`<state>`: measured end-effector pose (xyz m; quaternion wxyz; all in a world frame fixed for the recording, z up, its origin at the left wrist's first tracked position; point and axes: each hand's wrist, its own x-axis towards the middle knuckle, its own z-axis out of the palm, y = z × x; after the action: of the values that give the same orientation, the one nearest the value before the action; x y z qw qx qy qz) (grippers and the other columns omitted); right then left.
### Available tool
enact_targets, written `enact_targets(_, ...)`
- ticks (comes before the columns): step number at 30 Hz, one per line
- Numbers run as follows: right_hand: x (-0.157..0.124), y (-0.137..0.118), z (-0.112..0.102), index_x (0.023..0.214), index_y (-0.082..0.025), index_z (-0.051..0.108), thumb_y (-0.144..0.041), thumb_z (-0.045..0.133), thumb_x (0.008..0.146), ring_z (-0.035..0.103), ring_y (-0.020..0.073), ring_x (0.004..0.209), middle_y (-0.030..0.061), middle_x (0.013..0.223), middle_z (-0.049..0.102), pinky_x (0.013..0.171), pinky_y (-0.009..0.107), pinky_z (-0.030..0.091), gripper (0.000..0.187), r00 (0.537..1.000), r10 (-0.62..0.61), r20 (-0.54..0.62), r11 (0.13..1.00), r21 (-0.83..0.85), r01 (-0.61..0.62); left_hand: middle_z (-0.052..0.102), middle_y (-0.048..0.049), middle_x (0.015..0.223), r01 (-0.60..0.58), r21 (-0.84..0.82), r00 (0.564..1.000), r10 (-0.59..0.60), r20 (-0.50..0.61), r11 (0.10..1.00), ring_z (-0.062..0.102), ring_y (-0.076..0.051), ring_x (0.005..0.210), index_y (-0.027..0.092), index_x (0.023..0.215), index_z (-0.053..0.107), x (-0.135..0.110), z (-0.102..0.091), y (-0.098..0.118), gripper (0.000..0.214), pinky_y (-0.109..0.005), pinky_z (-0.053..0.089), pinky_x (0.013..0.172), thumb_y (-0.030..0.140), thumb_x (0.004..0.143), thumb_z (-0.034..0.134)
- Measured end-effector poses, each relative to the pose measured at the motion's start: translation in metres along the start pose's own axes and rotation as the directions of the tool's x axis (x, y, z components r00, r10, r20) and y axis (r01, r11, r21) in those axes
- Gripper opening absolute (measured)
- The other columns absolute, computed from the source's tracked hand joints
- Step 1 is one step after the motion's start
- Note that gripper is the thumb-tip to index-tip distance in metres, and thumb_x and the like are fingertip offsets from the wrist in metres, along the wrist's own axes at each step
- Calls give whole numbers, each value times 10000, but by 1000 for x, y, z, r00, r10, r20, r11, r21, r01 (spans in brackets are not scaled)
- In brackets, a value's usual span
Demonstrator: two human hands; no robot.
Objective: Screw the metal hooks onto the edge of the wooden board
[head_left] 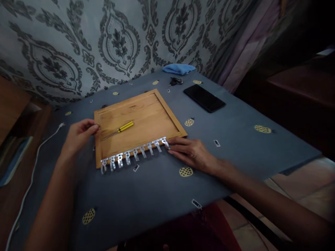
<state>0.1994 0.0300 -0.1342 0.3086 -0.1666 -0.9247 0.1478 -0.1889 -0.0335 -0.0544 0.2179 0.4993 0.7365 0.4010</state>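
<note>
A framed wooden board [142,115] lies flat on the table. Along its near edge runs a silver metal hook rail [134,150], its several curved hooks hanging past the wood toward me. My left hand [82,134] pinches the board's left side between thumb and fingers. At the rail's right end, my right hand [192,151] has its fingers around the last hook, close to the board's near right corner; part of this grip is hidden. On the board's left half rests a small screwdriver [125,127] with a yellow handle, its tip pointing toward my left hand.
A black phone [204,98] lies right of the board on the blue-grey tablecloth [157,202]. Behind it are keys [175,82] and a blue cloth [179,68]. A white cable [35,164] runs down the left side. A patterned curtain [117,42] hangs at the back.
</note>
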Motion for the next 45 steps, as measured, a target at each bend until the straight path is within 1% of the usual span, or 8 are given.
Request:
enact_targets(5, -1, 0, 0, 1017, -162, 768, -242, 519, 1034, 763, 198, 986, 110, 1153, 761, 832, 314, 646, 262, 1000, 11, 3, 1000, -2, -11, 662, -21, 706, -29, -135, 966, 63, 252, 990, 591, -141, 669, 175, 773, 666, -16, 51, 37, 283, -262, 485, 650, 433, 674, 727)
enact_targets(10, -1, -1, -1, 1015, -150, 756, -243, 514, 1036, 763, 197, 985, 115, 1145, 761, 832, 319, 648, 260, 1000, 1, -1, 1000, 5, -1, 670, -15, 750, -30, -199, 868, 124, 481, 980, 601, -135, 710, 165, 810, 688, -22, 97, 66, 267, -252, 482, 670, 415, 717, 700)
enact_targets(16, 1, -3, -3, 990, -159, 745, -231, 524, 1033, 771, 186, 934, 110, 1136, 763, 794, 300, 646, 237, 1000, 6, -8, 1000, 14, -6, 626, 7, 710, -35, -206, 757, 161, 633, 978, 544, -114, 625, 157, 820, 667, -21, 135, 83, 221, -235, 413, 586, 374, 780, 648)
enact_targets(18, 1, -3, -4, 975, -162, 742, -235, 516, 1037, 773, 182, 918, 102, 1134, 763, 774, 299, 647, 245, 1000, 8, -12, 1000, 13, -7, 618, 9, 704, -50, -207, 735, 176, 655, 977, 536, -114, 624, 159, 805, 659, -21, 143, 85, 182, -240, 415, 595, 339, 789, 636)
enact_targets(22, 0, -3, -5, 988, -164, 743, -229, 512, 1038, 774, 176, 906, 97, 1150, 761, 752, 295, 645, 245, 1000, 19, -10, 1000, 9, -19, 626, -2, 739, -88, -200, 732, 199, 652, 976, 558, -130, 694, 162, 786, 661, -20, 152, 84, 122, -260, 441, 672, 279, 800, 630)
enact_targets(30, 2, -4, -6, 961, -152, 727, -227, 496, 1047, 770, 160, 872, 88, 1118, 767, 740, 274, 637, 257, 999, 18, -30, 1000, 24, -17, 684, -28, 858, -167, -172, 712, 239, 660, 971, 609, -154, 820, 166, 812, 709, -20, 154, 82, 92, -295, 471, 801, 217, 828, 634)
enact_targets(34, 1, -4, -6, 990, -147, 729, -209, 513, 1036, 769, 171, 891, 93, 1131, 764, 748, 289, 642, 230, 999, 34, -12, 999, 34, -34, 701, -28, 860, -225, -170, 710, 281, 646, 959, 615, -155, 819, 173, 833, 720, -21, 156, 81, 98, -297, 476, 799, 225, 850, 638)
enact_targets(45, 1, -4, -7, 992, -156, 730, -212, 521, 1034, 772, 175, 917, 87, 1131, 767, 755, 278, 639, 220, 999, 38, -9, 999, 40, -37, 696, -29, 848, -240, -126, 721, 264, 641, 963, 617, -164, 829, 184, 813, 716, -23, 159, 80, 86, -302, 466, 792, 231, 848, 654)
